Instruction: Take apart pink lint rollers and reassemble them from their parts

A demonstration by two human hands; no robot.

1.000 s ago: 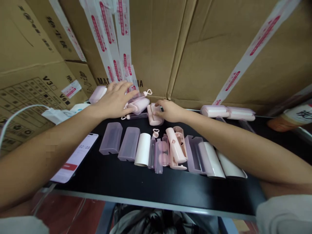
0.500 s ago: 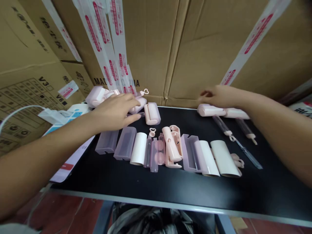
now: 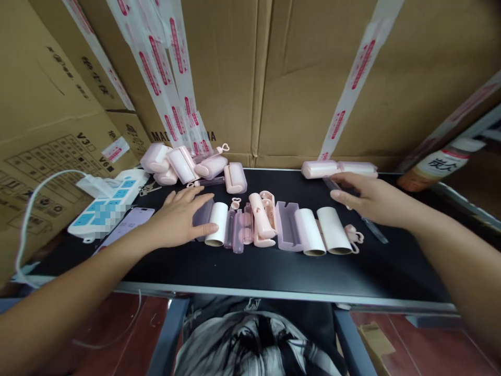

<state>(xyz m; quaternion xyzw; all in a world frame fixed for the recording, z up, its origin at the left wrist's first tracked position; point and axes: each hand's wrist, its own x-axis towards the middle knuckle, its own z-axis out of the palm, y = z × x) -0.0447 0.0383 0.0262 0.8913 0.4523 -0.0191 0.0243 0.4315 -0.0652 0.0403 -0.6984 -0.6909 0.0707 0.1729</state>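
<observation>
My left hand (image 3: 182, 216) is spread open over the left end of a row of parts. It partly covers a translucent purple cover (image 3: 204, 214), and its thumb reaches the edge of a white paper roll (image 3: 217, 224). To the right, my right hand (image 3: 360, 196) hovers low over the parts, thumb and fingers apart. A clear pinkish tube (image 3: 332, 184) shows between them; whether they touch it I cannot tell. Along the row lie slim clear tubes (image 3: 238, 235), pink plastic holder pieces (image 3: 263, 216), an open purple cover (image 3: 288, 227) and more white rolls (image 3: 332, 232).
Assembled pink rollers (image 3: 182, 164) are piled at the back left, and two more (image 3: 319, 168) lie at the back right. A power strip (image 3: 109, 203), a phone (image 3: 127, 224) and keys (image 3: 148, 188) are at left. A bottle (image 3: 440, 164) leans at right. Cardboard boxes (image 3: 297, 78) wall the back.
The view has shifted. My left hand has come forward from the roller pile to the row of parts. My right hand has dropped from above the back-right rollers to the tubes before them.
</observation>
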